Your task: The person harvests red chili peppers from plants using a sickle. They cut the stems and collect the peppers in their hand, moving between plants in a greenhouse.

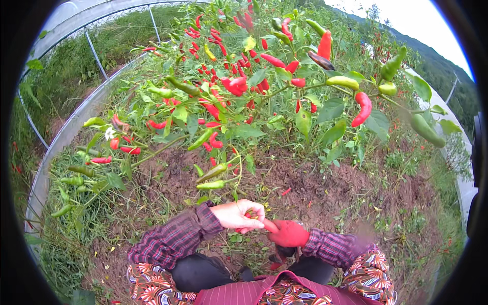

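My bare left hand (239, 215) is curled around several chili peppers (249, 215), mostly red, with a bit of green showing between the fingers. Against its fingertips is my right hand (289, 233) in a red glove. A reddish finger-shaped length (270, 225) bridges the two hands; whether it is a glove finger or a pepper I cannot tell. Just above the left hand hangs a chili branch (239, 167) bearing a pale green chili pepper (211, 185) and a darker, brownish-green chili pepper (212, 172).
Chili plants with red peppers (234, 85) fill the space ahead, and a fruiting branch (347, 89) reaches out to the right. Another low branch (160, 150) spreads left. A single red pepper (286, 191) lies on the soil (324, 190). Plastic sheeting (76, 114) curves along the left.
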Motion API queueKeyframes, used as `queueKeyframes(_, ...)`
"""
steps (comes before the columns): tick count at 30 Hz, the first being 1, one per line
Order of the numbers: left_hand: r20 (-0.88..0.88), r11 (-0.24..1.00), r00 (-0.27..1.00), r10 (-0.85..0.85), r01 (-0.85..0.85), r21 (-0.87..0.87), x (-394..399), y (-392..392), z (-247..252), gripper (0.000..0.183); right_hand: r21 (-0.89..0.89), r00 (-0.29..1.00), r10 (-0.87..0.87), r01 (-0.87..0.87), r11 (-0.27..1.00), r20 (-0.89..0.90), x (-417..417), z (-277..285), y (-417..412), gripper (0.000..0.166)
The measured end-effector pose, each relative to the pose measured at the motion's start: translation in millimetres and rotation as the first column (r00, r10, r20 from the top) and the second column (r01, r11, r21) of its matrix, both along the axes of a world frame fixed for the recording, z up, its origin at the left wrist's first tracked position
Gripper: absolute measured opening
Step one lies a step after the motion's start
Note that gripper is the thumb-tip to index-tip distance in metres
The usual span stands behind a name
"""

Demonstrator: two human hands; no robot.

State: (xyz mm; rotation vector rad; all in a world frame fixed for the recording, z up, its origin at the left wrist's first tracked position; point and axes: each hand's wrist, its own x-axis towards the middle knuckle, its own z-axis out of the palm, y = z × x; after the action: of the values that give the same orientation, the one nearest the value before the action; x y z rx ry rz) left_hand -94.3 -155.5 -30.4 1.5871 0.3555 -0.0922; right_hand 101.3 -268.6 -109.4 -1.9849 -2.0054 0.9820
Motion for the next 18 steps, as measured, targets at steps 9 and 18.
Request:
queueKeyframes(9,0.038,0.994,0.995,-0.09,0.087,0.06,8.1,0.8,-12.2,0.019,0.732,0.943,0.089,-0.307,0.608,0.321,5.6,17.6,124.3,0.022)
queueKeyframes(18,0.014,0.999,1.0,-0.013,0.013,0.039,-1.3,4.3,-12.4,0.02,0.495,0.786,-0.476,0.618,0.611,-0.394,57.1,27.0,150.0,0.029)
